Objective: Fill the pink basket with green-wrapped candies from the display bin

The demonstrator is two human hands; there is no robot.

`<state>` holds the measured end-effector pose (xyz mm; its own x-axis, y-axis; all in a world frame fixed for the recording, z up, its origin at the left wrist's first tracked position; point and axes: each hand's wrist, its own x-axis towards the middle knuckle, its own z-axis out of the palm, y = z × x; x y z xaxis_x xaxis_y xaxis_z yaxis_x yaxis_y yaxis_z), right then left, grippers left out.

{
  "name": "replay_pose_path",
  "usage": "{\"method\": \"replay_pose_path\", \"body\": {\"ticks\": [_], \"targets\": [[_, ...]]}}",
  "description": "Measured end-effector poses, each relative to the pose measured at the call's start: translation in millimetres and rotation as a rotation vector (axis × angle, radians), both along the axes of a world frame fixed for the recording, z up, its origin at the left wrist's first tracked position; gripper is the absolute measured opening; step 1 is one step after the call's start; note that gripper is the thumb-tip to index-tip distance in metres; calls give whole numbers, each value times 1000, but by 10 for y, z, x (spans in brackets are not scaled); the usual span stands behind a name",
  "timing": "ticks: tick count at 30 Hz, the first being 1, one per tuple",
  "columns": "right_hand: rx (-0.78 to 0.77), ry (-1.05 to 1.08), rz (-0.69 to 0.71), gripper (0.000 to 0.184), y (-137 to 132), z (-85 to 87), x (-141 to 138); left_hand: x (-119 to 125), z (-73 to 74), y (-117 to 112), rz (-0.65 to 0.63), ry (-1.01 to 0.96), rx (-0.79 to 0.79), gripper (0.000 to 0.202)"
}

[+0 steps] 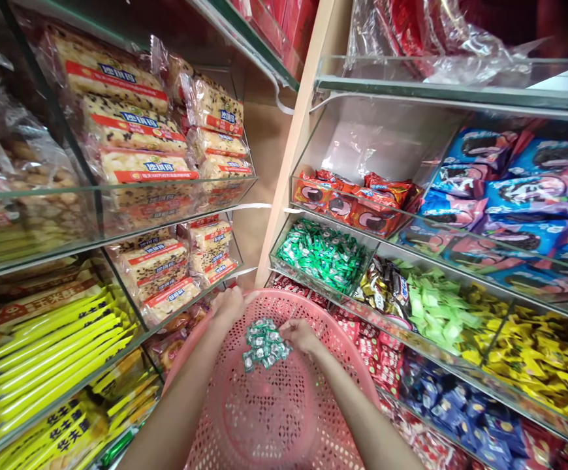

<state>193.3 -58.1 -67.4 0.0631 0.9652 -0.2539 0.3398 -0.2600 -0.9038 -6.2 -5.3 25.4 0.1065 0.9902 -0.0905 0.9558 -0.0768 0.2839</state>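
A pink perforated plastic basket (264, 418) fills the lower middle of the view. My left hand (228, 308) is closed over its far left rim. Inside the basket lies a small pile of green-wrapped candies (264, 343). My right hand (299, 334) is at the right side of this pile, its fingers pinched together at the edge of a candy. Beyond the basket, a clear bin holds many more green-wrapped candies (320, 254) of similar look.
Glass-fronted shelves flank the basket. On the left are packaged puffed-rice bars (149, 166) and yellow packets (53, 346). To the right are red packets (357, 199), blue packets (529, 189), light-green candies (438, 307), yellow candies (548, 346) and dark-blue candies (455, 405). A wooden post (291, 150) stands between.
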Motion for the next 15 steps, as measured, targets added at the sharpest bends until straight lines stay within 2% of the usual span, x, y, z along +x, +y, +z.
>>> {"method": "replay_pose_path", "body": {"ticks": [5, 9, 12, 15], "targets": [[68, -129, -28, 13, 34, -51, -16, -2, -6, -7, -1, -13, 7, 75], [126, -264, -60, 15, -1, -14, -10, -1, 14, -18, -3, -13, 7, 76], [226, -536, -58, 12, -75, 132, -55, 6, 34, -25, -2, -15, 6, 76], [318, -722, -29, 15, -173, 464, -164, 9, 27, -23, 0, -15, 6, 76]]}}
